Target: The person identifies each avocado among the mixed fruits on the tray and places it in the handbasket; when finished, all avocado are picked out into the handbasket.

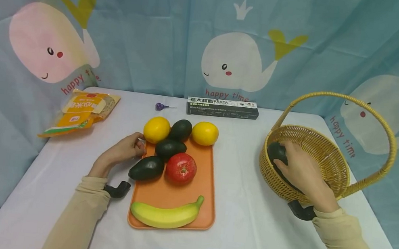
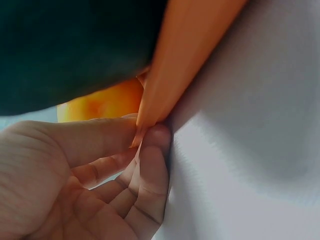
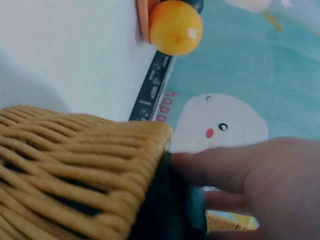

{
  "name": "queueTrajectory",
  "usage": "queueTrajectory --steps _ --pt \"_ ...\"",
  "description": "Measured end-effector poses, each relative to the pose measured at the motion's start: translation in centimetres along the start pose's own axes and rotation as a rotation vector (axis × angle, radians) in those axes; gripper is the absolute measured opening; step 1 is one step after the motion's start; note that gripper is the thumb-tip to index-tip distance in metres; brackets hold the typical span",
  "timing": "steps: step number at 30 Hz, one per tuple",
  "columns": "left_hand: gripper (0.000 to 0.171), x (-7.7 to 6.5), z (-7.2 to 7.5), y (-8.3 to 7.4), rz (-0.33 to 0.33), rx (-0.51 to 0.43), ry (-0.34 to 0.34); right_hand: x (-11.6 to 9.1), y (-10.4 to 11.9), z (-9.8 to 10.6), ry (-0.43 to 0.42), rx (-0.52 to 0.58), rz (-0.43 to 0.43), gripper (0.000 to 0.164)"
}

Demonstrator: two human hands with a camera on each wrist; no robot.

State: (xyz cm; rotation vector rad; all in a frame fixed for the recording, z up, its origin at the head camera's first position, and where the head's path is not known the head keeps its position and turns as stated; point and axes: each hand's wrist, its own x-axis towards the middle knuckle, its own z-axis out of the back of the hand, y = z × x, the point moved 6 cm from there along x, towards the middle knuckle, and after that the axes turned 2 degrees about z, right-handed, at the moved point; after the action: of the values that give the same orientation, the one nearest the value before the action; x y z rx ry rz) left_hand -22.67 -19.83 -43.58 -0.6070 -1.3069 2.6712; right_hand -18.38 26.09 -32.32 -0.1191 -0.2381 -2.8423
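Observation:
My left hand [image 1: 123,151] pinches the left rim of an orange tray [image 1: 198,189], thumb above and fingers beneath in the left wrist view. On the tray lie a banana [image 1: 166,215], a red pomegranate [image 1: 181,168], two lemons [image 1: 156,130] [image 1: 205,133] and three dark green avocados [image 1: 147,168]. Inside the wicker basket [image 1: 270,180] at the right, my right hand [image 1: 299,167] grips another dark avocado [image 1: 277,152] near the left wall. The right wrist view shows the thumb against it; the basket wall hides its lower part.
The basket's tall handle [image 1: 341,97] arches above the right hand. At the back stand a pasta box [image 1: 222,110] and a small purple lollipop-like item [image 1: 160,106]. An orange food bag [image 1: 82,108] lies back left. Printed curtains [image 1: 150,34] surround the white-covered table [image 1: 240,218].

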Motion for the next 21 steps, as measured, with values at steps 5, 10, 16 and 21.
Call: queueTrajectory --steps 5,10,16,21 --pt "0.045 0.0 -0.1 0.1 0.008 0.005 -0.001 -0.1 0.1 -1.3 0.135 -0.026 0.019 0.042" --pt "0.046 0.0 -0.1 0.1 0.008 -0.002 0.006 -0.6 -0.2 -1.7 0.203 -0.010 -0.010 0.040" --pt "0.047 0.0 0.0 -0.2 0.009 0.006 0.004 -0.4 2.3 0.2 0.028 0.003 0.032 0.036" --pt "0.047 -0.1 0.0 -0.3 0.015 0.011 -0.001 1.4 7.0 0.3 -0.098 0.024 0.134 0.030"
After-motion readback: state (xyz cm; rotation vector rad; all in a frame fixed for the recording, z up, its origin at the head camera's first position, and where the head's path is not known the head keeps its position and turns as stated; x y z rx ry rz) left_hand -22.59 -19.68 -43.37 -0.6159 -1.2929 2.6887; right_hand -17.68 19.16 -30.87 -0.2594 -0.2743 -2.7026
